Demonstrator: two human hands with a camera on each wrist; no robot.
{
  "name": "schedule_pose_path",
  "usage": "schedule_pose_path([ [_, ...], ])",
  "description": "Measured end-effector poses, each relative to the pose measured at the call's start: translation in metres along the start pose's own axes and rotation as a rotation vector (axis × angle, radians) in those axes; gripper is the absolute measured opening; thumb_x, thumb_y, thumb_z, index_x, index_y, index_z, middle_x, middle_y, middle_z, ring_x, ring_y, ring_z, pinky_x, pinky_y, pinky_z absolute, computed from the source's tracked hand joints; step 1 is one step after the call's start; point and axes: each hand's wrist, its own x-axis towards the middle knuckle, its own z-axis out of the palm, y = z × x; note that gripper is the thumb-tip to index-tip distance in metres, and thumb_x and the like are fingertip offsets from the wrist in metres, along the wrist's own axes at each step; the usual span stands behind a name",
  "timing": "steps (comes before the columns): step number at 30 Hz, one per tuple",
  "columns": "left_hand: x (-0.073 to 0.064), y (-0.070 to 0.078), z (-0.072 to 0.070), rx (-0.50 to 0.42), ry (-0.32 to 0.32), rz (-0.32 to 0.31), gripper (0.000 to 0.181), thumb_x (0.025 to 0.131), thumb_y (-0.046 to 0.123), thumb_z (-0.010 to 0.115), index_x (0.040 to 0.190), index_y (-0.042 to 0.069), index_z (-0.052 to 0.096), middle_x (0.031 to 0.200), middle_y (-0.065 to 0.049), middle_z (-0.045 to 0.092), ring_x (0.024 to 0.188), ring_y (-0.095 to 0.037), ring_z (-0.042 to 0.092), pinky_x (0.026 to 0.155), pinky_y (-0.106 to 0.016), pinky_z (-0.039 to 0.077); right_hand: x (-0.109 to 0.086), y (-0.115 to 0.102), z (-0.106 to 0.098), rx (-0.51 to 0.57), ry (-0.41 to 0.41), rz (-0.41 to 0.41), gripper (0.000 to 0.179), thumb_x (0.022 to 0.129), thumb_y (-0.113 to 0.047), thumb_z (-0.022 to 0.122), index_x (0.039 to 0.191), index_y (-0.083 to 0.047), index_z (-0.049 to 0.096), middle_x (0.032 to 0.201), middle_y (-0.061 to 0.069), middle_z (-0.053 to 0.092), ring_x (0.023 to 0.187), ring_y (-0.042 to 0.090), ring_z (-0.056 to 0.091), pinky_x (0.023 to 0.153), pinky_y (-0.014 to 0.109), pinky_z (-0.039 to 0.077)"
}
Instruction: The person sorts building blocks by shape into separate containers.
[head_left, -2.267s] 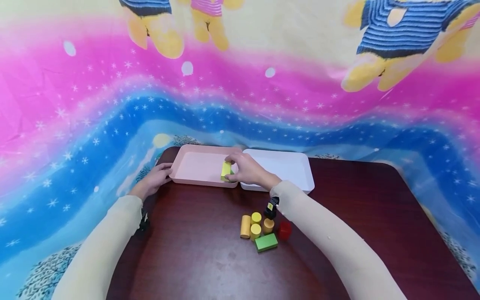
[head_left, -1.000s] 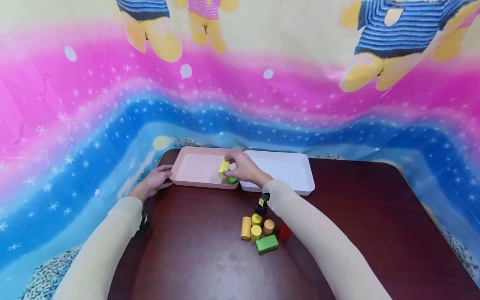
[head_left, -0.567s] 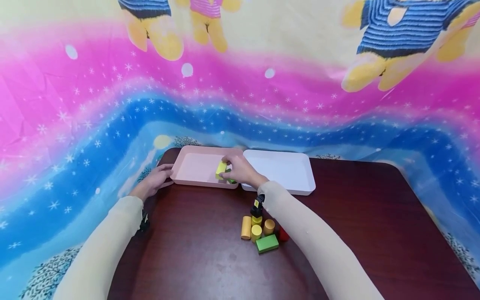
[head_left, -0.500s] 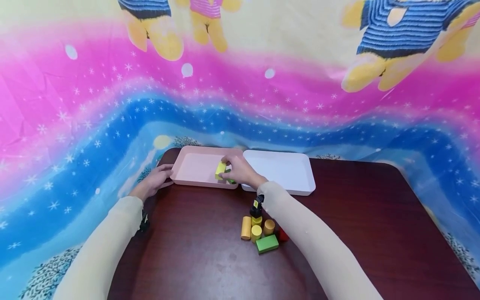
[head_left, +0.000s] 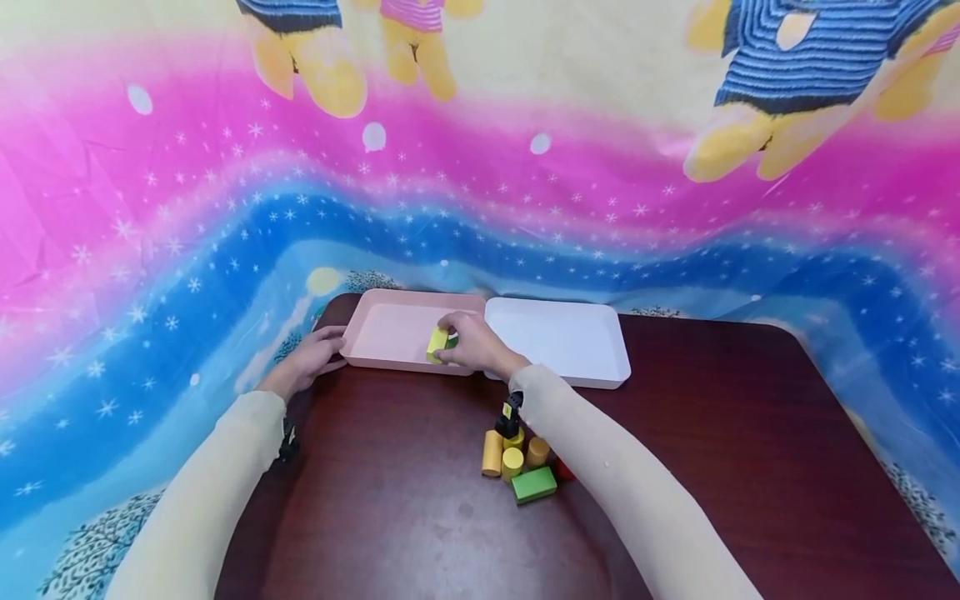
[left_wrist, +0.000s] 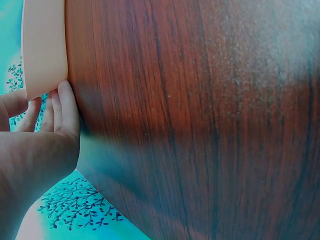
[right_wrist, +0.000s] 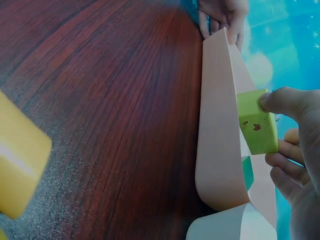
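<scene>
Right hand (head_left: 480, 342) pinches the yellow-green block (head_left: 437, 345), over the four o'clock part of the pink tray (head_left: 393, 329)! Left hand (head_left: 309, 360), fingers extended, touches it at nine o'clock.

From over here I see a dark red-brown tabletop (head_left: 375, 500), with a pink tray (head_left: 382, 333) near its far left corner and a white tray (head_left: 573, 346) just beside that along the far edge. Well in from those edges I make out a long orange cylinder (head_left: 492, 453) lying down, two yellow cylinders (head_left: 512, 465), a shorter orange cylinder (head_left: 537, 452), a green block (head_left: 534, 486) and a partly hidden red block (head_left: 564, 472).
</scene>
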Motion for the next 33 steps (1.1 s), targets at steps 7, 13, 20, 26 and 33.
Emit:
schedule_pose_path([
  [7, 0.0, -0.001, 0.002, 0.007, -0.002, -0.005, 0.057, 0.117, 0.019, 0.037, 0.169, 0.005, 0.02, 0.168, -0.026, 0.024, 0.152, -0.041, 0.036, 0.121, -0.052, 0.04, -0.004, 0.002, 0.006, 0.017, -0.007, 0.039, 0.053, 0.09, -0.029, 0.088, 0.133, -0.003, 0.069, 0.129, 0.01, 0.07, 0.118, 0.024, 0.065, 0.101, 0.034, 0.057],
  [13, 0.0, -0.004, 0.002, 0.0, 0.003, -0.012, 0.056, 0.117, 0.018, 0.037, 0.169, 0.005, 0.02, 0.169, -0.026, 0.024, 0.152, -0.041, 0.036, 0.121, -0.052, 0.04, -0.007, 0.005, 0.009, 0.037, -0.014, 0.041, 0.056, 0.091, -0.028, 0.086, 0.136, -0.001, 0.067, 0.132, 0.013, 0.068, 0.119, 0.025, 0.064, 0.103, 0.038, 0.056],
  [20, 0.001, -0.004, 0.001, -0.005, 0.006, -0.01, 0.056, 0.117, 0.018, 0.038, 0.169, 0.004, 0.021, 0.169, -0.026, 0.023, 0.152, -0.041, 0.035, 0.121, -0.051, 0.04, -0.007, 0.007, 0.004, 0.049, -0.021, 0.021, 0.06, 0.092, -0.024, 0.086, 0.14, 0.005, 0.064, 0.136, 0.016, 0.067, 0.125, 0.031, 0.064, 0.108, 0.043, 0.055],
  [26, 0.002, -0.003, 0.0, -0.024, 0.003, 0.001, 0.057, 0.117, 0.017, 0.037, 0.169, 0.004, 0.019, 0.169, -0.027, 0.022, 0.154, -0.041, 0.033, 0.122, -0.052, 0.038, -0.008, 0.007, -0.007, 0.039, -0.03, 0.008, 0.06, 0.091, -0.025, 0.085, 0.139, 0.005, 0.065, 0.133, 0.017, 0.068, 0.121, 0.029, 0.064, 0.105, 0.042, 0.056],
  [33, 0.0, 0.0, 0.001, -0.039, -0.006, -0.007, 0.057, 0.116, 0.013, 0.036, 0.169, 0.002, 0.017, 0.17, -0.028, 0.019, 0.154, -0.043, 0.03, 0.124, -0.055, 0.034, -0.019, 0.003, -0.022, 0.011, -0.06, -0.012, 0.057, 0.092, -0.027, 0.084, 0.138, 0.002, 0.066, 0.132, 0.014, 0.069, 0.121, 0.027, 0.064, 0.107, 0.041, 0.054],
])
